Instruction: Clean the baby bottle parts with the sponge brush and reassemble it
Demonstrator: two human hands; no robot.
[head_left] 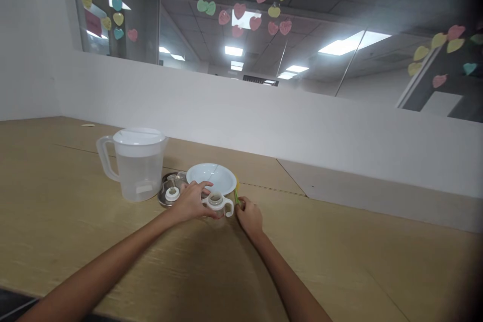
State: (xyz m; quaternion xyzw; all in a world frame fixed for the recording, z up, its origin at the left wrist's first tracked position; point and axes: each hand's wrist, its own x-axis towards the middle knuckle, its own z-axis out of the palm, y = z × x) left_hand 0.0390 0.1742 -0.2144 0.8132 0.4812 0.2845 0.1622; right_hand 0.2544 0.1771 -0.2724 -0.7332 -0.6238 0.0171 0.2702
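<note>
My left hand [193, 201] is closed around a small clear bottle [216, 198] with a white collar, a curved side handle and an open top. It stands upright just in front of a white bowl [196, 172]. To the right of the bottle, my right hand [250, 217] pinches a thin green handle [237, 196]. Something yellow shows beside the bowl's right rim, near the handle's far end; whether the two are one piece I cannot tell. Left of my left hand, a metal tray [161, 197] bears a white ring [172, 193] and clear plastic parts.
A lidded clear pitcher [139, 173] with a side handle stands left of the tray. At the far left lies a small flat pale piece [88, 125]. The wooden table [339, 251] meets a white wall [226, 110], with a window bearing heart-shaped notes above.
</note>
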